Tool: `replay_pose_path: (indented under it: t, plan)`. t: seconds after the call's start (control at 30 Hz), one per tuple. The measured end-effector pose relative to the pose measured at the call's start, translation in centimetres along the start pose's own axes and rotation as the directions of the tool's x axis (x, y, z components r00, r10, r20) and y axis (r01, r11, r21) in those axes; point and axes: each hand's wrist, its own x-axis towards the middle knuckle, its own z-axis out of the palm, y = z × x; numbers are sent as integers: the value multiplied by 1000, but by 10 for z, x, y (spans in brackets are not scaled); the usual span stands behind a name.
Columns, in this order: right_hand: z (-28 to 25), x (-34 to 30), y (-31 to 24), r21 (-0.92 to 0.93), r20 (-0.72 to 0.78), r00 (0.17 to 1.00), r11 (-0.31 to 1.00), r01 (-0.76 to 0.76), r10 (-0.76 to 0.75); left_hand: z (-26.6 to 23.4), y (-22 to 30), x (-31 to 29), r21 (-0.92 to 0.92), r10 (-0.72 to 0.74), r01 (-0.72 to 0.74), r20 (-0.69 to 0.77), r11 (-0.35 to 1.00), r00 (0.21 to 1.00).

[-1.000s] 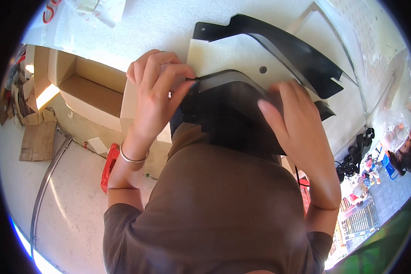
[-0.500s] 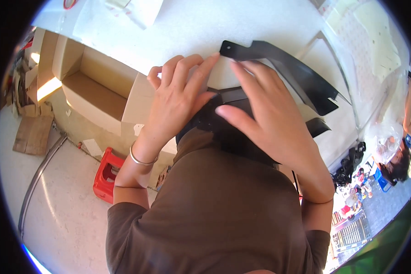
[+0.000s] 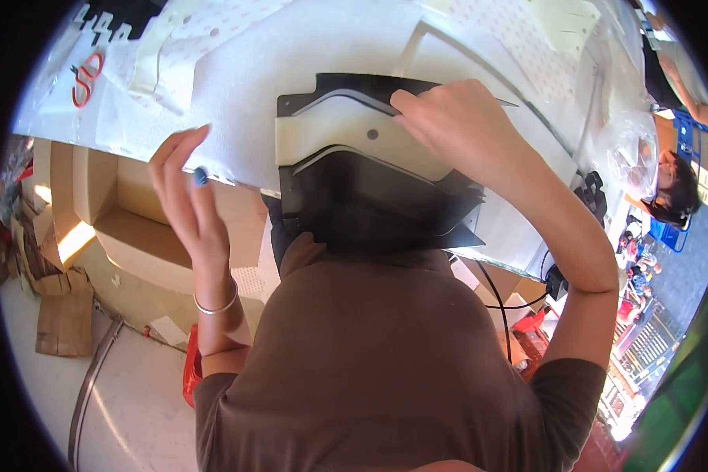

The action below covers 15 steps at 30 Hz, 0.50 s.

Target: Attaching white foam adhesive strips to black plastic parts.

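Hovering, left hand [image 3: 202,224] has room beside the black panel's [image 3: 346,200] edge.

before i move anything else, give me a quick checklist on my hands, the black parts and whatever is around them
1. Left hand away from the parts: ok, raised to their left.
2. Right hand holding a part: cannot tell, its curled fingers hide any grip.
3. Cream piece between upper black part and lower black part: ok.
4. Lower black part fully on the white table: cannot tell, its near edge is in shadow.
5. Red-handled tool apart from the parts: ok.
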Motion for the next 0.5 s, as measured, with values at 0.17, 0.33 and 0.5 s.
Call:
replay_pose_path:
  t: [0.17,0.33,0.5]
  plan:
    - [-28,-53,30,386,-189,882,858,-338,432,11,2,-12,-375,-211,135,-168,917,963]
    - [-28,-113,8,897,421,624,-201,-393,658,54,63,-1,-664,-103,427,469,614,877]
    - [-13,-155,-50,570,677,672,-791,-223,299,83,51,68,-526,47,240,475,816,879]
